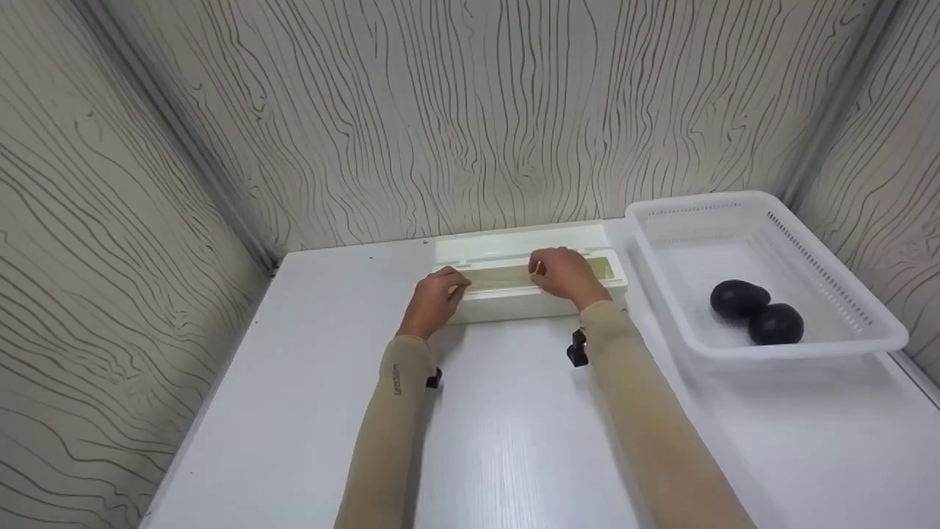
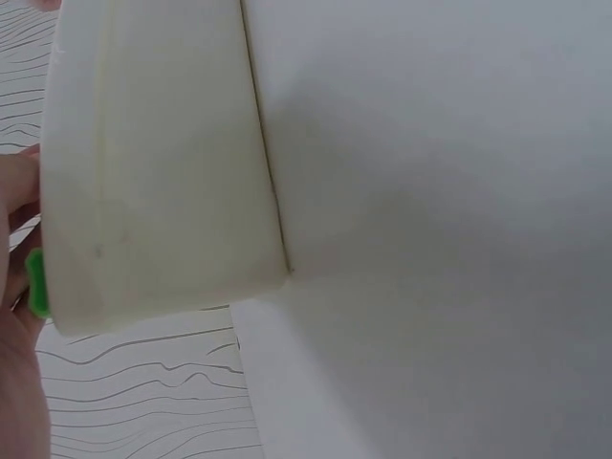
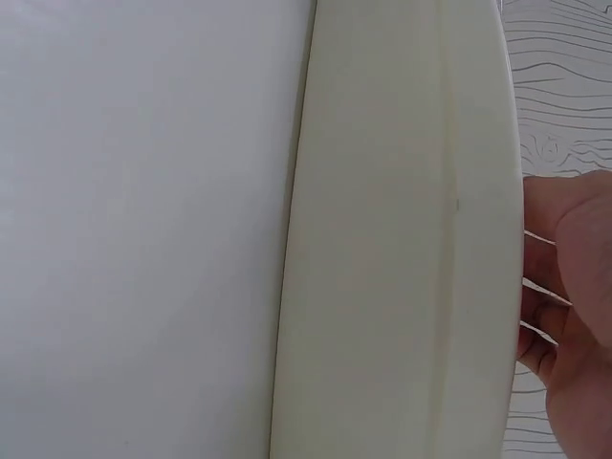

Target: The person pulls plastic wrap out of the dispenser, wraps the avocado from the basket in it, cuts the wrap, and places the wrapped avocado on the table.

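A long white cling film dispenser box [image 1: 525, 307] lies at the back of the table with its lid [image 1: 521, 241] raised behind it. Inside shows a yellowish roll, and a thin clear film [image 1: 501, 277] stretches between the hands. At the box's left end, my left hand [image 1: 433, 297] has thumb and forefinger together at the front rim, pinching the film. A green piece [image 2: 37, 283] sits by its fingers at the rim. My right hand [image 1: 567, 273] reaches over the box's right half, its thumb and fingertips pinching the film. In the right wrist view, the box wall hides those fingertips.
To the right stands a white plastic basket [image 1: 664, 283] holding two dark, rounded objects [image 1: 777, 324]. A wood-patterned panel [image 1: 455, 110] rises directly behind the box, and more panels close in both sides. White tabletop [image 1: 499, 426] extends under the forearms.
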`<state>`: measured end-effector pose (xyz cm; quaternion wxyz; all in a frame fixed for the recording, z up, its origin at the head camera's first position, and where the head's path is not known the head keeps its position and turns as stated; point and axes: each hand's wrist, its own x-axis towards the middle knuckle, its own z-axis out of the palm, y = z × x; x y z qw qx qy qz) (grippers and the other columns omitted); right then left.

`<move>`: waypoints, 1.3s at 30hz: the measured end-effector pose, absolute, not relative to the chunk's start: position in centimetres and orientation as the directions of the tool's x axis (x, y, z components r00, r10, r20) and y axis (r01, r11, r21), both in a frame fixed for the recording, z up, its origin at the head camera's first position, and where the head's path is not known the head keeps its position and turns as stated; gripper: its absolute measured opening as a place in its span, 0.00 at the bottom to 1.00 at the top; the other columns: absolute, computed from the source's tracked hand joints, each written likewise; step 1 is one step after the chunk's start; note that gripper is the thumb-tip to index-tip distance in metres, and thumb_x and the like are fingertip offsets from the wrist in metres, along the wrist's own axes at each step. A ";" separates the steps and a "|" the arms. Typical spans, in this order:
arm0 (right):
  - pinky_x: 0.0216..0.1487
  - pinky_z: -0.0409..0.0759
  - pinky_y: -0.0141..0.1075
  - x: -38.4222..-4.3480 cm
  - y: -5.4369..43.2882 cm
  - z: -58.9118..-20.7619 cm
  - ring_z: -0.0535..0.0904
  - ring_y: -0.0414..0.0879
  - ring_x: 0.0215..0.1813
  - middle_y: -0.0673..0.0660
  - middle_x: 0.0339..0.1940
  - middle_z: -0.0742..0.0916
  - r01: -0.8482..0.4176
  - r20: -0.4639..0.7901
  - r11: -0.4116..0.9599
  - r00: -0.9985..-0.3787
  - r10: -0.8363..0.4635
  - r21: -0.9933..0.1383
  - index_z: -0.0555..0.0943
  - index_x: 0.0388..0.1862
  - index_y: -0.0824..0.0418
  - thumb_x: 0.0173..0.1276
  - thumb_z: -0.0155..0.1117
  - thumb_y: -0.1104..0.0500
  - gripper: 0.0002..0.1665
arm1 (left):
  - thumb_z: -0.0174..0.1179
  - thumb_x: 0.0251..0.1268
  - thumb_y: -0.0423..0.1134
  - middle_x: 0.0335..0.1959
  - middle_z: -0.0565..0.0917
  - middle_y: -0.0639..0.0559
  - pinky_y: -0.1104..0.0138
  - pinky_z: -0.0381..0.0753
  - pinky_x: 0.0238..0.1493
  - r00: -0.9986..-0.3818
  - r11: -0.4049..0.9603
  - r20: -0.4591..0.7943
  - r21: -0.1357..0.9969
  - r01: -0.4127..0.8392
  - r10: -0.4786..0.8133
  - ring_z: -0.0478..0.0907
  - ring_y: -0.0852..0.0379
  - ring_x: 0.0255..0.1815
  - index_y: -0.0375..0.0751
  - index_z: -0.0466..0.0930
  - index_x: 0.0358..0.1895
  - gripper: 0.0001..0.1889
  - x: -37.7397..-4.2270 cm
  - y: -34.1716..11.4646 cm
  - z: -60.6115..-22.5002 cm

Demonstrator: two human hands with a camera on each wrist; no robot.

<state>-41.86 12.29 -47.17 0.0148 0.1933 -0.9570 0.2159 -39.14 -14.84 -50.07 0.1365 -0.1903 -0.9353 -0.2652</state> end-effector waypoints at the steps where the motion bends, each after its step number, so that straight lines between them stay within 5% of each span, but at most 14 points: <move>1: 0.56 0.81 0.52 -41.9 12.5 -47.2 0.83 0.55 0.49 0.59 0.46 0.89 -0.370 0.103 0.831 -0.927 -0.361 -0.415 0.85 0.51 0.61 0.75 0.65 0.58 0.11 | 0.65 0.73 0.33 0.50 0.88 0.53 0.62 0.84 0.62 -0.885 0.786 0.365 0.438 0.437 0.289 0.86 0.53 0.55 0.43 0.90 0.49 0.07 -39.1 -14.9 -50.0; 15: 0.54 0.84 0.50 -42.3 13.2 -46.9 0.83 0.53 0.47 0.59 0.46 0.89 -0.368 0.027 0.794 -0.913 -0.407 -0.484 0.87 0.48 0.61 0.76 0.64 0.55 0.12 | 0.65 0.73 0.33 0.49 0.88 0.55 0.64 0.84 0.62 -0.881 0.775 0.378 0.450 0.443 0.284 0.86 0.55 0.55 0.43 0.89 0.48 0.07 -39.4 -14.7 -50.2; 25: 0.69 0.78 0.52 -42.0 8.6 -47.5 0.80 0.56 0.66 0.59 0.64 0.85 -0.433 0.014 0.689 -0.852 -0.523 -0.581 0.80 0.68 0.58 0.81 0.54 0.56 0.21 | 0.62 0.75 0.33 0.50 0.85 0.55 0.64 0.82 0.63 -0.901 0.763 0.314 0.489 0.423 0.298 0.84 0.56 0.57 0.44 0.87 0.49 0.07 -39.5 -14.7 -50.2; 34: 0.49 0.79 0.44 -42.3 6.2 -47.9 0.78 0.49 0.44 0.56 0.43 0.86 -0.421 0.077 0.700 -0.881 -0.466 -0.576 0.89 0.47 0.60 0.75 0.63 0.56 0.12 | 0.60 0.77 0.34 0.48 0.84 0.55 0.66 0.83 0.60 -0.879 0.767 0.335 0.442 0.465 0.339 0.83 0.57 0.53 0.44 0.85 0.48 0.06 -39.7 -14.8 -50.5; 39: 0.48 0.82 0.45 -42.5 6.6 -47.7 0.81 0.48 0.42 0.56 0.39 0.88 -0.453 0.123 0.724 -0.878 -0.462 -0.520 0.89 0.42 0.60 0.74 0.65 0.56 0.09 | 0.59 0.78 0.33 0.49 0.83 0.53 0.65 0.82 0.63 -0.884 0.772 0.334 0.445 0.454 0.327 0.83 0.55 0.56 0.43 0.83 0.49 0.05 -39.5 -14.8 -50.3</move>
